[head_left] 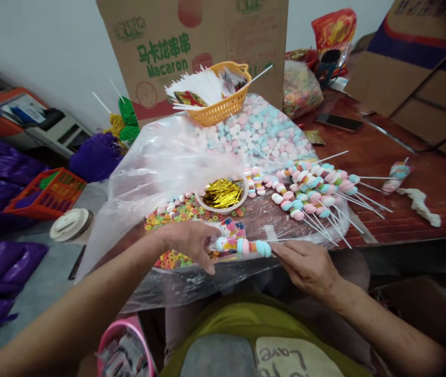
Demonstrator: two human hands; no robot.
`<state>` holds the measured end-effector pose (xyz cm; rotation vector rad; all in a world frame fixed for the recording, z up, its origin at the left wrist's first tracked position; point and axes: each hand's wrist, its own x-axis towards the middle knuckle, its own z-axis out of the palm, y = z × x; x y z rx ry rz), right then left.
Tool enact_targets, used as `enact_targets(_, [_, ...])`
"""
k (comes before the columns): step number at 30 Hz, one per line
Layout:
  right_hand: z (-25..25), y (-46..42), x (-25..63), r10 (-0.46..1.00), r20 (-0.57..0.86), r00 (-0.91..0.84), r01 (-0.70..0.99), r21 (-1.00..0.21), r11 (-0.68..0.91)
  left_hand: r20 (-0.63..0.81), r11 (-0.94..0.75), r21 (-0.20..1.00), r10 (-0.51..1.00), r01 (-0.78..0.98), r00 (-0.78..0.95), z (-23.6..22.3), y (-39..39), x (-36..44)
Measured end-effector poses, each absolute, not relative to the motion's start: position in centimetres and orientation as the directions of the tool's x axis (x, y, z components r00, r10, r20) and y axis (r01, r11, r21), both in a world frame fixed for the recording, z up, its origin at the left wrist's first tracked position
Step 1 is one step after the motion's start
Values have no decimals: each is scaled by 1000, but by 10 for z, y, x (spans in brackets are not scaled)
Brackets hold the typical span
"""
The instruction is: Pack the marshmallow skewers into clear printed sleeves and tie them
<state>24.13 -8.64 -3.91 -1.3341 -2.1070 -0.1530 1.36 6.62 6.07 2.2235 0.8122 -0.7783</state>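
A marshmallow skewer in blue, pink and white, with fruit-coloured rings among the pieces, lies level in front of me. My right hand pinches its stick at the right end. At the other end, my left hand closes around a printed plastic bag beside the tip; the fingers partly hide how far the bag covers it. Behind the skewer stands a white bowl of gold twist ties. Colourful ring candies lie near my left hand. Finished-looking skewers are piled to the right.
A yellow basket of white sticks stands on clear plastic sheeting, beside many loose marshmallows. Cardboard boxes rise behind. A phone and a wrapped skewer lie right. Below the table edge is a pink bin.
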Motion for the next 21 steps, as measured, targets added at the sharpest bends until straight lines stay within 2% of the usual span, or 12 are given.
enact_targets(2, [-38, -86, 242, 749, 587, -307, 854, -177, 489, -744, -564, 351, 317, 747, 589, 54, 62, 13])
enact_targets(4, [-37, -86, 244, 776, 546, -316, 857, -187, 481, -684, -562, 334, 407, 757, 605, 45, 52, 15])
enact_targets(5, [-36, -86, 244, 810, 496, -312, 851, -233, 470, -617, -599, 289, 480, 747, 624, 41, 47, 16])
enact_targets(7, [-32, -85, 246, 890, 344, -301, 810, -400, 428, -431, -712, 106, 596, 694, 678, 35, 39, 17])
enact_targets(9, [-28, -84, 248, 932, 183, -312, 716, -599, 358, -289, -799, -69, 589, 597, 754, 31, 33, 17])
enact_targets(11, [-24, -82, 248, 937, 94, -335, 617, -730, 294, -232, -839, -130, 544, 528, 807, 29, 30, 17])
enact_targets(13, [-23, -81, 247, 942, 114, -315, 593, -752, 289, -223, -842, -101, 538, 530, 813, 29, 29, 17])
enact_targets(15, [-25, -80, 246, 933, 236, -271, 674, -645, 359, -247, -817, -27, 564, 576, 788, 31, 28, 18])
enact_targets(19, [-26, -79, 242, 759, 561, -329, 842, -189, 505, -340, -734, 133, 598, 666, 726, 36, 28, 21])
enact_targets(21, [-23, -79, 240, 691, 614, -382, 847, -66, 527, -370, -703, 184, 598, 687, 711, 37, 28, 23])
